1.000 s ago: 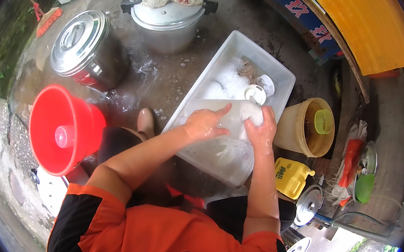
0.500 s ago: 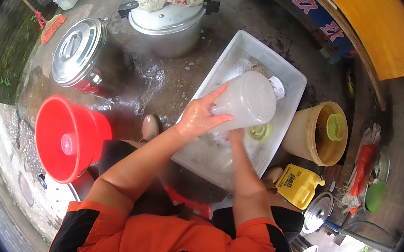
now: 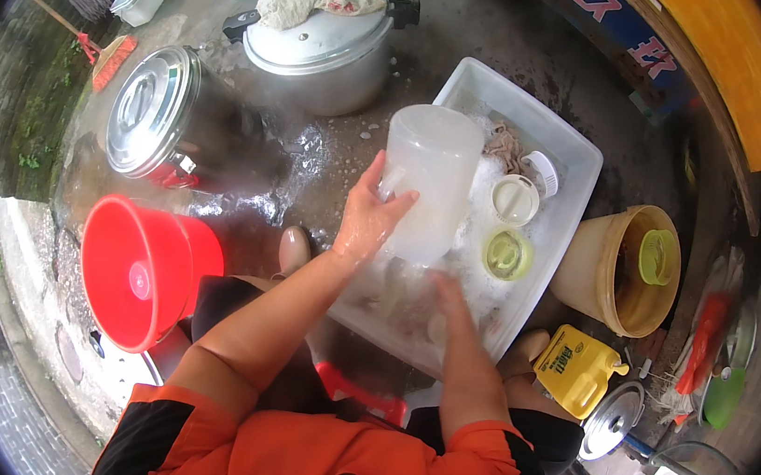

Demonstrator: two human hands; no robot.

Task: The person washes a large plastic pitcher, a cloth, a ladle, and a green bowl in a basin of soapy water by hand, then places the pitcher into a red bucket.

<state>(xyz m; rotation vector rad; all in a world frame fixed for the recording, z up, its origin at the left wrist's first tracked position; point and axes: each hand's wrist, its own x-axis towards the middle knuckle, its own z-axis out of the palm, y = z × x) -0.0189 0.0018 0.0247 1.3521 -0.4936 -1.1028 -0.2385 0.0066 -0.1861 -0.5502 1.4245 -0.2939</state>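
My left hand [image 3: 371,218] is closed round the handle side of a translucent plastic pitcher [image 3: 435,173], which is tipped with its base up and away from me. At the pitcher's lower end, over the tub, my right hand [image 3: 446,292] is smeared by motion. Its fingers cannot be made out, nor whether they hold anything. Below is a large whitish plastic tub [image 3: 577,180] of sudsy water. A round white lid [image 3: 516,201], a yellow-green lid [image 3: 507,254], a white ribbed piece [image 3: 543,172] and a brownish cloth [image 3: 504,146] lie in it.
A red basin [image 3: 119,269] and a lidded steel pot [image 3: 146,112] stand left. Beyond is a large pot [image 3: 313,47] with a cloth on its lid. To the right are a beige bucket [image 3: 597,272], a yellow jug [image 3: 576,371] and a metal lid [image 3: 611,420]. The ground is wet.
The pitcher, in my left hand, has swung left and tilted more upright, uncovering the white lid. My right hand stays low by its mouth. The whole view has shifted slightly.
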